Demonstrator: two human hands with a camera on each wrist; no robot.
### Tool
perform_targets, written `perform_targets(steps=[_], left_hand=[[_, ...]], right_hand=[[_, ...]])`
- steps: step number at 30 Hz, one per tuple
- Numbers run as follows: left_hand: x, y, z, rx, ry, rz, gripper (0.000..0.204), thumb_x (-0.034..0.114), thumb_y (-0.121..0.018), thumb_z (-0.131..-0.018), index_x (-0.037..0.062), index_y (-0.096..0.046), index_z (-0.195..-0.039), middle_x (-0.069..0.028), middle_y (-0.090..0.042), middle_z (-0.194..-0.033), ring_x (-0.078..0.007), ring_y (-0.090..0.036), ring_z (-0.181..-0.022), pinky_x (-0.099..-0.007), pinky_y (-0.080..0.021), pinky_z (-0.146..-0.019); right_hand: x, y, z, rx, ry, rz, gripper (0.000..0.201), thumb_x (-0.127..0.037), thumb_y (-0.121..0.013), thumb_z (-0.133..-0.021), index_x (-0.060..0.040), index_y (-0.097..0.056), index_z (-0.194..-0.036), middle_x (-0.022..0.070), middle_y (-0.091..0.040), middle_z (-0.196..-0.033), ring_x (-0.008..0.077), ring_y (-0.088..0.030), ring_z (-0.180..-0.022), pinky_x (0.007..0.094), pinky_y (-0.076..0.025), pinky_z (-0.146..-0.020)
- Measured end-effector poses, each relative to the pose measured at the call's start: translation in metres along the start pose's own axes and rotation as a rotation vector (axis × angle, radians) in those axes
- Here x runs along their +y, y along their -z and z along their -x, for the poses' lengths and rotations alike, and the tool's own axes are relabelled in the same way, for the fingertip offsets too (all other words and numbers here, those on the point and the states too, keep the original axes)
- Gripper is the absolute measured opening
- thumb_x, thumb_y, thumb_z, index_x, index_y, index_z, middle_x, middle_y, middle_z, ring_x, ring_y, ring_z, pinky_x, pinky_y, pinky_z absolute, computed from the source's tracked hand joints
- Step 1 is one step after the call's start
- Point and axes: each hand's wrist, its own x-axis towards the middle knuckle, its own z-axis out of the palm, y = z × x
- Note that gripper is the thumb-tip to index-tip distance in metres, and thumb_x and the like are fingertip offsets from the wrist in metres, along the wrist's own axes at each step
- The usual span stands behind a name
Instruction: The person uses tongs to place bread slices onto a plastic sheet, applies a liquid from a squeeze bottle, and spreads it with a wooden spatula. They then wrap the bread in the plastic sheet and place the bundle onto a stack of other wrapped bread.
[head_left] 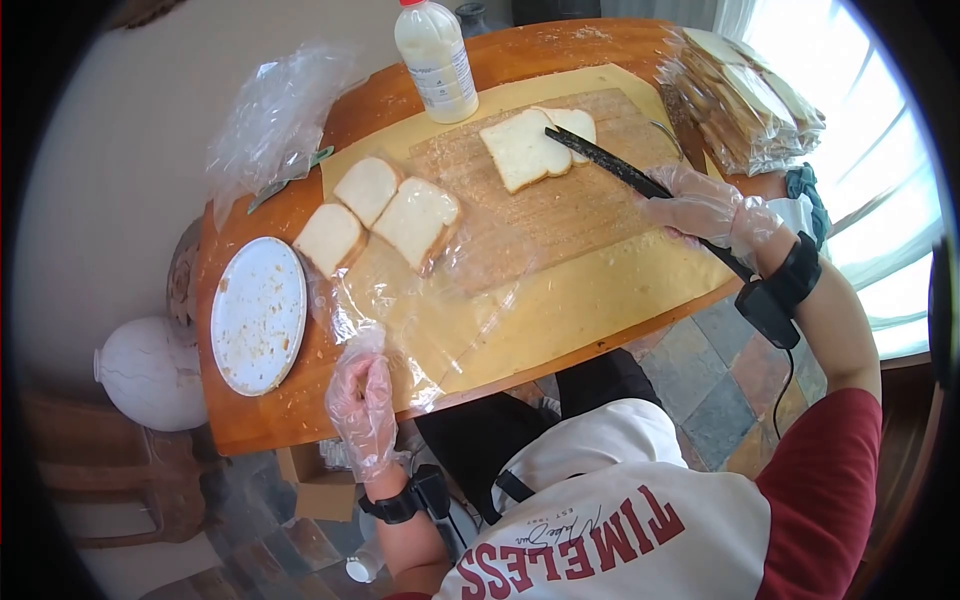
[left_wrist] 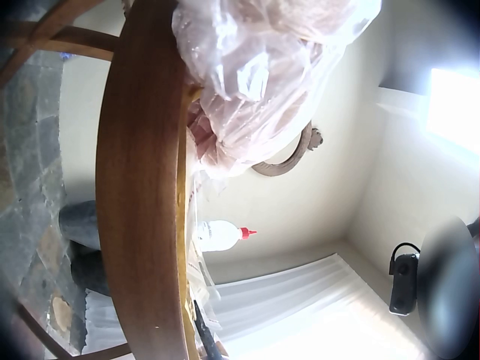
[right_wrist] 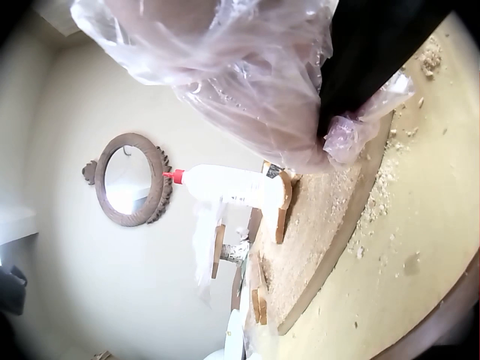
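Both hands wear clear plastic gloves. My right hand [head_left: 705, 208] grips long black tongs [head_left: 610, 168] partway along their length. The tips of the tongs lie over two overlapping bread slices [head_left: 522, 150] on the wooden cutting board [head_left: 570, 225]. At the table's front edge, my left hand [head_left: 362, 400] has curled fingers that pinch the near end of a clear plastic bag [head_left: 400, 325]. This bag spreads over the yellow mat toward three bread slices [head_left: 413, 222] left of the board. In the left wrist view the gloved fingers [left_wrist: 255, 97] hide the bag.
A white plate [head_left: 258, 318] with crumbs stands at the left. Behind it lie loose plastic bags [head_left: 275, 125]. A white bottle with a red cap [head_left: 437, 65] stands at the back. Bagged bread [head_left: 745, 100] is stacked at the far right. Crumbs [right_wrist: 375, 202] dot the mat.
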Motion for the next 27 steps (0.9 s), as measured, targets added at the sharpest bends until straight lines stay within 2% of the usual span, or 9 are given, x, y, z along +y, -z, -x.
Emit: perform_targets(steps=[6,9,12,13,16,19,22,25,27], left_hand=[[-0.001,0.001,0.000,0.001,0.001,-0.021,0.008,0.006,-0.063,-0.086,-0.0018,-0.061,-0.088,-0.0119,-0.065,-0.092,-0.0217,-0.060,-0.084,-0.0315,-0.047,-0.080],[0.000,-0.001,0.000,0.034,-0.014,0.010,0.009,0.006,-0.064,-0.085,-0.0028,-0.063,-0.088,-0.0079,-0.064,-0.087,-0.0165,-0.057,-0.080,-0.0295,-0.046,-0.077],[0.005,-0.002,-0.001,0.022,-0.002,0.012,0.009,0.006,-0.064,-0.085,-0.0029,-0.062,-0.087,-0.0077,-0.063,-0.086,-0.0162,-0.057,-0.080,-0.0296,-0.046,-0.076],[0.004,-0.002,-0.001,0.024,-0.003,0.012,0.009,0.006,-0.063,-0.085,-0.0028,-0.062,-0.087,-0.0076,-0.063,-0.085,-0.0161,-0.057,-0.080,-0.0296,-0.046,-0.076],[0.000,-0.003,-0.001,0.030,-0.015,0.000,0.009,0.006,-0.063,-0.085,-0.0025,-0.062,-0.087,-0.0072,-0.063,-0.084,-0.0158,-0.057,-0.079,-0.0294,-0.046,-0.076],[-0.002,0.000,0.000,0.011,-0.017,-0.021,0.009,0.006,-0.063,-0.085,-0.0022,-0.062,-0.088,-0.0086,-0.063,-0.086,-0.0177,-0.057,-0.080,-0.0300,-0.046,-0.077],[-0.001,0.001,0.001,-0.018,0.007,-0.011,0.010,0.006,-0.064,-0.086,-0.0021,-0.061,-0.089,-0.0122,-0.064,-0.091,-0.0223,-0.059,-0.083,-0.0320,-0.047,-0.080],[-0.001,0.000,0.000,-0.014,0.010,-0.004,0.010,0.006,-0.064,-0.086,-0.0021,-0.061,-0.089,-0.0124,-0.065,-0.091,-0.0229,-0.060,-0.083,-0.0325,-0.047,-0.080],[-0.002,0.001,0.001,-0.018,0.016,-0.005,0.010,0.006,-0.063,-0.086,-0.0021,-0.061,-0.090,-0.0124,-0.065,-0.091,-0.0232,-0.060,-0.083,-0.0326,-0.047,-0.080]], right_hand=[[0.017,0.006,0.009,0.028,-0.050,-0.228,0.024,-0.029,-0.059,-0.089,-0.0069,-0.056,-0.096,-0.0024,-0.048,-0.059,0.0043,-0.043,-0.045,0.0212,-0.034,-0.041],[0.041,0.022,0.021,0.108,-0.087,-0.253,0.022,-0.028,-0.059,-0.089,-0.0075,-0.056,-0.095,-0.0026,-0.048,-0.059,0.0027,-0.042,-0.045,0.0203,-0.032,-0.041],[0.054,0.035,0.029,0.220,-0.189,-0.086,0.030,-0.031,-0.058,-0.089,-0.0012,-0.054,-0.093,-0.0018,-0.048,-0.057,0.0072,-0.044,-0.048,0.0257,-0.036,-0.045],[0.055,0.035,0.032,0.248,-0.183,-0.064,0.033,-0.031,-0.057,-0.089,0.0007,-0.055,-0.099,-0.0011,-0.049,-0.058,0.0079,-0.046,-0.049,0.0261,-0.037,-0.046],[0.068,0.041,0.021,0.175,-0.218,0.010,0.036,-0.028,-0.056,-0.088,0.0026,-0.054,-0.107,0.0001,-0.050,-0.059,0.0090,-0.048,-0.049,0.0260,-0.037,-0.046],[0.057,0.033,0.018,0.202,-0.179,-0.018,0.024,-0.026,-0.057,-0.086,-0.0040,-0.054,-0.094,-0.0005,-0.049,-0.058,0.0075,-0.046,-0.049,0.0238,-0.037,-0.046],[0.059,0.031,0.008,0.201,-0.153,0.033,0.032,-0.024,-0.055,-0.084,-0.0005,-0.055,-0.104,-0.0004,-0.051,-0.060,0.0083,-0.048,-0.049,0.0248,-0.039,-0.046],[0.031,0.031,0.011,0.168,-0.168,0.102,0.045,-0.024,-0.055,-0.082,0.0030,-0.053,-0.118,0.0017,-0.053,-0.063,0.0086,-0.051,-0.052,0.0241,-0.042,-0.048],[0.031,0.032,0.006,0.209,-0.145,0.204,0.053,-0.024,-0.055,-0.081,0.0044,-0.050,-0.125,0.0054,-0.056,-0.066,0.0130,-0.056,-0.056,0.0271,-0.046,-0.053]])
